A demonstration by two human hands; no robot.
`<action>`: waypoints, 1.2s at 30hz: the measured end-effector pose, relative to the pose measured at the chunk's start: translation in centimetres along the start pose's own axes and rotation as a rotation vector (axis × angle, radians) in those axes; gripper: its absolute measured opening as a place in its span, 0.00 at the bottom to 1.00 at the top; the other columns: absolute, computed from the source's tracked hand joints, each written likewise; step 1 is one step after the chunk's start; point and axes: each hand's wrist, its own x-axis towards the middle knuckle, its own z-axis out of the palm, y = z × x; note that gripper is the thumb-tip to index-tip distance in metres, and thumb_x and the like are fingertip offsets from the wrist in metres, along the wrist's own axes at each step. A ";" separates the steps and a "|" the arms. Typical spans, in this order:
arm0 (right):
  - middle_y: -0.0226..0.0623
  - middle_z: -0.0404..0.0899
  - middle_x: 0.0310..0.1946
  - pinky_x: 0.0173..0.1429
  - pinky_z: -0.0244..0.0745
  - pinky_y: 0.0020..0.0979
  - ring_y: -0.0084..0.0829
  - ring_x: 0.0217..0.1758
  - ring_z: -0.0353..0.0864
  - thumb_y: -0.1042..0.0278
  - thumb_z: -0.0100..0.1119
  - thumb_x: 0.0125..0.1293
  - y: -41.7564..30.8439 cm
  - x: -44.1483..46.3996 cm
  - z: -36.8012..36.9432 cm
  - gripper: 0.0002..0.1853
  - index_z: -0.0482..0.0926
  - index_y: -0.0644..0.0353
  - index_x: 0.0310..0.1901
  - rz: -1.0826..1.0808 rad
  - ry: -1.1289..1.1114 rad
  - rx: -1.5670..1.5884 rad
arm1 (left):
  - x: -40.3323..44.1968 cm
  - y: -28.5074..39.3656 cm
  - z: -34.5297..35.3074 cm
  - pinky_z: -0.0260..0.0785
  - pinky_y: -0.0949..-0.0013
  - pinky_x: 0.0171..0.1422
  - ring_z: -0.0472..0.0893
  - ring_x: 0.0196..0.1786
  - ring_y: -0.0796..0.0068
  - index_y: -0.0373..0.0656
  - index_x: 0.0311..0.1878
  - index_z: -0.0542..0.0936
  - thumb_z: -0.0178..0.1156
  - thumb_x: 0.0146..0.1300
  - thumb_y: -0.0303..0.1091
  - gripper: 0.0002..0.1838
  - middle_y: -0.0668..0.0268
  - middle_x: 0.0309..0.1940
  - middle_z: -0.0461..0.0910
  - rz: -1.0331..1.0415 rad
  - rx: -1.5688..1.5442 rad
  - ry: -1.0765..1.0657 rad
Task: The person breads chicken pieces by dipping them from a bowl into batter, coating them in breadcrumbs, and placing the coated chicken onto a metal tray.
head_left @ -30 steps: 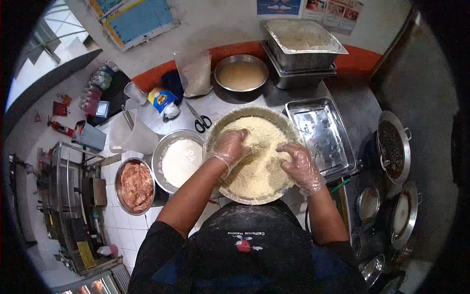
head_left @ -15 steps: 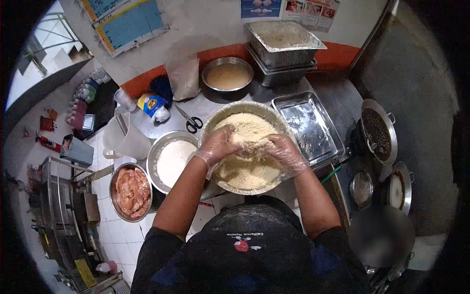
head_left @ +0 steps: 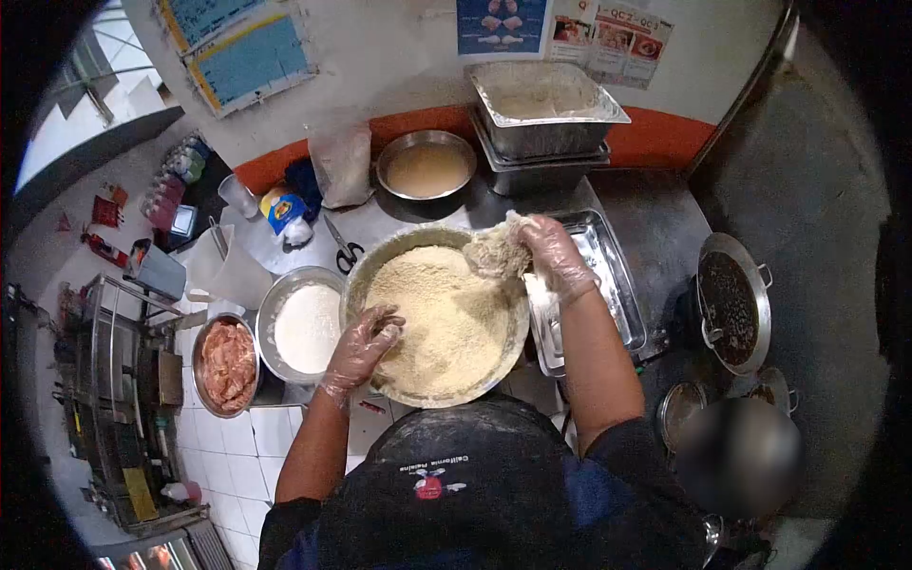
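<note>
The hands have parted since the earlier frame, the right rising toward the far right rim. On the smooth metal bench point(head_left: 660, 211), a round metal bowl point(head_left: 351, 302) holds pale, powdery flour point(head_left: 427, 332), just beside a shiny rectangular tray point(head_left: 627, 302). The gloved left hand point(head_left: 361, 355), loosely curled and half open, hovers over the bowl's left side; the gloved right hand point(head_left: 557, 258) grips a shaggy, flour-coated piece point(head_left: 496, 251) leftward of its palm, above the rim

lump point(head_left: 496, 253): partly hidden by right fingers point(head_left: 545, 241) | metal tray point(head_left: 610, 290): some hidden behind right fingers | round blur point(head_left: 741, 458), down and right from right fingers: can't tell what's under | blue poster point(head_left: 502, 28), above right fingers: top cut off
</note>
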 end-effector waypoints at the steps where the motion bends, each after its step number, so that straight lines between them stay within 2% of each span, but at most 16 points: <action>1: 0.32 0.84 0.39 0.47 0.80 0.31 0.27 0.40 0.83 0.72 0.55 0.70 -0.4 0.7 -1.3 0.08 0.82 0.62 0.43 0.042 0.016 0.160 | 0.1 -0.7 0.5 0.75 0.64 0.66 0.78 0.62 0.67 0.33 0.70 0.69 0.63 0.73 0.34 0.27 0.56 0.58 0.78 -0.004 0.000 0.008; 4: 0.31 0.84 0.33 0.43 0.76 0.30 0.25 0.35 0.80 0.68 0.57 0.68 1.3 4.0 -6.1 0.09 0.84 0.64 0.38 -0.021 0.109 0.069 | 0.2 -2.3 2.1 0.74 0.58 0.70 0.78 0.64 0.62 0.31 0.67 0.71 0.57 0.78 0.40 0.24 0.53 0.58 0.79 0.013 -0.215 0.100; 7: 0.31 0.83 0.30 0.40 0.76 0.31 0.25 0.33 0.80 0.68 0.58 0.66 5.5 7.0 -10.0 0.09 0.84 0.64 0.36 -0.040 0.122 -0.162 | 0.2 -3.3 3.1 0.71 0.57 0.72 0.78 0.64 0.61 0.30 0.67 0.71 0.56 0.78 0.43 0.26 0.51 0.59 0.79 0.018 -0.213 0.116; 9: 0.31 0.82 0.29 0.39 0.75 0.32 0.25 0.32 0.79 0.65 0.58 0.65 7.3 7.8 -10.1 0.10 0.84 0.62 0.36 0.056 0.160 -0.116 | 0.3 -3.7 3.6 0.69 0.57 0.73 0.78 0.65 0.61 0.30 0.67 0.71 0.56 0.78 0.45 0.27 0.51 0.59 0.80 0.028 -0.149 0.139; 11: 0.43 0.86 0.34 0.45 0.78 0.38 0.37 0.37 0.85 0.58 0.61 0.65 12.9 10.7 -11.6 0.16 0.85 0.66 0.40 0.216 0.176 0.102 | -0.1 -2.9 4.7 0.68 0.58 0.73 0.78 0.64 0.60 0.30 0.67 0.71 0.55 0.78 0.47 0.28 0.50 0.59 0.80 -0.044 -0.150 0.194; 12: 0.43 0.86 0.34 0.45 0.78 0.38 0.37 0.37 0.85 0.58 0.61 0.65 17.2 12.6 -13.3 0.16 0.85 0.66 0.40 0.223 0.167 0.106 | -0.1 -3.0 5.0 0.68 0.58 0.73 0.78 0.64 0.60 0.30 0.67 0.71 0.55 0.78 0.47 0.28 0.50 0.59 0.80 -0.050 -0.147 0.204; 13: 0.50 0.86 0.38 0.49 0.79 0.42 0.45 0.42 0.86 0.54 0.63 0.64 21.6 14.6 -15.3 0.20 0.85 0.68 0.42 0.216 0.156 -0.137 | -0.1 -3.1 5.4 0.69 0.58 0.72 0.79 0.64 0.60 0.30 0.67 0.71 0.54 0.79 0.47 0.28 0.50 0.59 0.80 -0.044 -0.132 0.218; 15: 0.58 0.86 0.42 0.54 0.79 0.45 0.52 0.48 0.87 0.51 0.64 0.64 21.6 14.3 -15.9 0.24 0.85 0.69 0.44 0.208 0.137 -0.378 | -0.2 -3.2 5.9 0.69 0.58 0.72 0.80 0.63 0.60 0.30 0.67 0.71 0.53 0.79 0.47 0.27 0.50 0.58 0.81 -0.030 -0.104 0.242; 17: 0.64 0.83 0.49 0.60 0.77 0.49 0.60 0.56 0.83 0.46 0.65 0.62 14.2 10.1 -14.2 0.29 0.84 0.70 0.47 0.161 0.272 -0.924 | -0.1 -3.2 5.7 0.69 0.58 0.72 0.80 0.62 0.60 0.30 0.67 0.71 0.52 0.80 0.46 0.27 0.50 0.58 0.81 -0.034 -0.045 0.222; 18: 0.61 0.84 0.49 0.60 0.78 0.47 0.58 0.55 0.84 0.46 0.65 0.62 14.3 10.4 -14.5 0.28 0.85 0.68 0.47 0.309 0.263 -0.897 | -0.1 -3.1 5.8 0.69 0.58 0.72 0.80 0.62 0.60 0.30 0.67 0.71 0.52 0.80 0.46 0.27 0.50 0.58 0.81 -0.035 0.011 0.197; 23: 0.65 0.83 0.47 0.59 0.79 0.46 0.58 0.54 0.84 0.50 0.67 0.62 16.4 8.6 -16.2 0.25 0.84 0.69 0.46 0.258 0.244 -0.763 | 0.0 -2.8 6.3 0.68 0.56 0.72 0.79 0.64 0.59 0.29 0.68 0.71 0.51 0.80 0.49 0.30 0.50 0.59 0.80 0.006 -0.071 0.207; 25: 0.65 0.83 0.43 0.58 0.79 0.49 0.57 0.51 0.85 0.52 0.67 0.63 12.7 4.7 -14.3 0.22 0.84 0.67 0.44 -0.051 0.344 -0.847 | 0.4 -2.8 6.0 0.68 0.55 0.73 0.79 0.64 0.59 0.29 0.68 0.71 0.50 0.80 0.51 0.31 0.49 0.60 0.79 0.039 -0.109 0.197; 28: 0.61 0.84 0.39 0.54 0.80 0.51 0.58 0.47 0.85 0.53 0.69 0.63 6.2 -0.4 -8.6 0.20 0.84 0.66 0.43 0.128 0.017 -1.108 | 0.4 -2.8 5.7 0.68 0.53 0.74 0.78 0.65 0.57 0.29 0.68 0.70 0.47 0.79 0.56 0.35 0.48 0.61 0.78 0.036 -0.142 0.203; 31: 0.58 0.85 0.36 0.52 0.80 0.52 0.59 0.44 0.85 0.56 0.70 0.60 8.3 -4.3 -5.4 0.18 0.84 0.66 0.42 0.075 -0.302 -1.250 | 0.6 -1.4 5.5 0.67 0.53 0.74 0.77 0.66 0.57 0.30 0.69 0.70 0.45 0.79 0.59 0.36 0.48 0.62 0.78 0.063 -0.154 0.177; 35: 0.61 0.85 0.43 0.54 0.78 0.51 0.60 0.50 0.84 0.59 0.59 0.66 8.6 -5.8 -2.5 0.18 0.84 0.67 0.47 0.188 -0.174 -1.002 | 0.2 1.3 4.2 0.66 0.51 0.74 0.76 0.67 0.56 0.29 0.69 0.70 0.42 0.78 0.65 0.42 0.49 0.62 0.77 0.048 -0.029 0.128; 36: 0.61 0.85 0.47 0.54 0.78 0.46 0.54 0.49 0.86 0.59 0.53 0.70 10.7 -5.8 -2.9 0.21 0.84 0.69 0.51 0.193 -0.138 -0.820 | -0.2 1.4 3.6 0.66 0.53 0.74 0.76 0.67 0.58 0.30 0.69 0.70 0.41 0.78 0.65 0.42 0.49 0.62 0.77 0.045 -0.030 0.097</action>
